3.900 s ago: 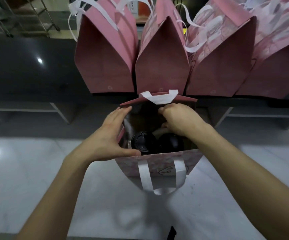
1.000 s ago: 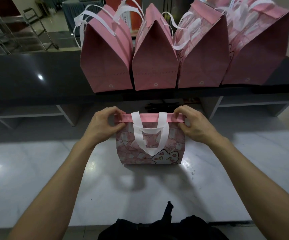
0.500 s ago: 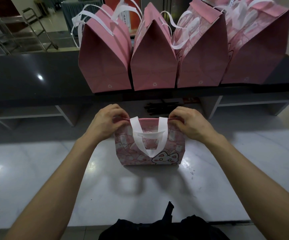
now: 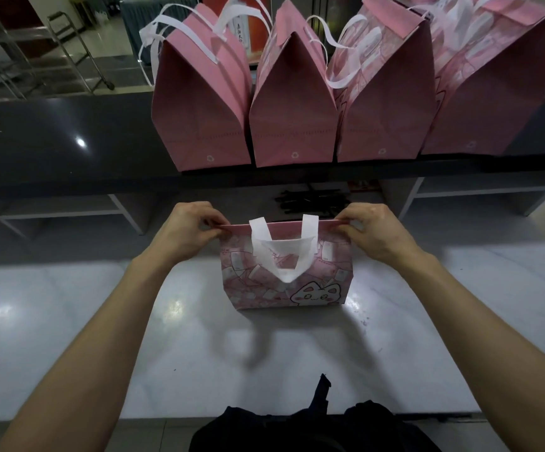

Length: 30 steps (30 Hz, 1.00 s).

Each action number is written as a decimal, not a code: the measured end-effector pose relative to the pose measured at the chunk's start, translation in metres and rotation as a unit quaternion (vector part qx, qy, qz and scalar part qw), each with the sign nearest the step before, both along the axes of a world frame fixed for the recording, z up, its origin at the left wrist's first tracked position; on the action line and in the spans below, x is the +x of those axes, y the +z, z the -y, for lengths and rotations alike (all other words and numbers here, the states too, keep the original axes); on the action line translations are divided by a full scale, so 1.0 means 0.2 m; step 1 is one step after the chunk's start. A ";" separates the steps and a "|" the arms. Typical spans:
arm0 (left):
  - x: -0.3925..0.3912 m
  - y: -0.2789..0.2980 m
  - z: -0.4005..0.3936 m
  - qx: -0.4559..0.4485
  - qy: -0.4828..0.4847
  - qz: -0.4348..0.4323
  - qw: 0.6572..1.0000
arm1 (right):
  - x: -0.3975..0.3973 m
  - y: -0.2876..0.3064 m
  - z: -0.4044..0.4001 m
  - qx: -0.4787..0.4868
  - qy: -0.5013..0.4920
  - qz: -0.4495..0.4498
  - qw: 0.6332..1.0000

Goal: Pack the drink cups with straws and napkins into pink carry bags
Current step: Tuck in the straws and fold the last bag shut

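Worktop: pale, glossy marble-look worktop [image 4: 199,353] across the lower half of the frame, carrying the bag being handled.
Dark shelf: long black glossy shelf [image 4: 52,141] across the upper half, raised behind the worktop.
Row of bags: four tall pink carry bags with white strap handles [image 4: 292,109] stand side by side on the dark shelf, upper centre to upper right, tops folded to a ridge.
Front bag: small pink carry bag printed with a white cartoon cat [image 4: 286,272] stands upright on the worktop at frame centre, its top edges brought together; its white handle hangs down the near face.
Left hand: left hand [image 4: 188,231] at the bag's top left corner; thumb and curled fingers [image 4: 212,220] pinch the top edge there.
Right hand: right hand [image 4: 377,234] at the bag's top right corner; its fingers [image 4: 346,220] pinch the edge likewise.
Black sticks: bundle of thin black sticks [image 4: 312,200] lies under the dark shelf, just beyond the front bag; what they are cannot be told.
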<state>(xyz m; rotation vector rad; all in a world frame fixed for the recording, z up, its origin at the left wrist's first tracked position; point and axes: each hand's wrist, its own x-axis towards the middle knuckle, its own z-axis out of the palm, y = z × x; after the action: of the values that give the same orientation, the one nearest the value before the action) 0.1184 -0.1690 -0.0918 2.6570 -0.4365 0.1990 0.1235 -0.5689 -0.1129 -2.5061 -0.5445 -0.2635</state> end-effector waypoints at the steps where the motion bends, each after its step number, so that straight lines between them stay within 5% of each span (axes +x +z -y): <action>1: 0.00 0.00 0.00 -0.002 0.005 0.002 1.000 | 0.00 0.00 0.00 0.001 0.000 0.000 1.000; 8: -0.02 0.01 0.01 -0.016 0.001 -0.032 0.999 | 0.00 -0.02 0.05 0.083 -0.043 -0.057 0.994; 20: -0.05 0.10 -0.02 -0.064 0.029 -0.082 0.994 | -0.02 0.08 0.10 0.044 -0.024 -0.091 0.995; 26: -0.03 0.34 0.21 -0.105 -0.015 -0.002 0.994 | 0.02 0.34 -0.08 0.125 0.019 -0.032 0.991; 30: 0.02 0.37 0.42 0.072 -0.065 -0.086 0.992 | 0.08 0.43 -0.28 -0.078 0.087 -0.104 0.988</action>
<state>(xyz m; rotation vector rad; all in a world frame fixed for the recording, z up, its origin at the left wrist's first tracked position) 0.1227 -0.2533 -0.0186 2.7445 -0.5834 -0.1043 0.1386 -0.5130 -0.0278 -2.5740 -0.7168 0.1107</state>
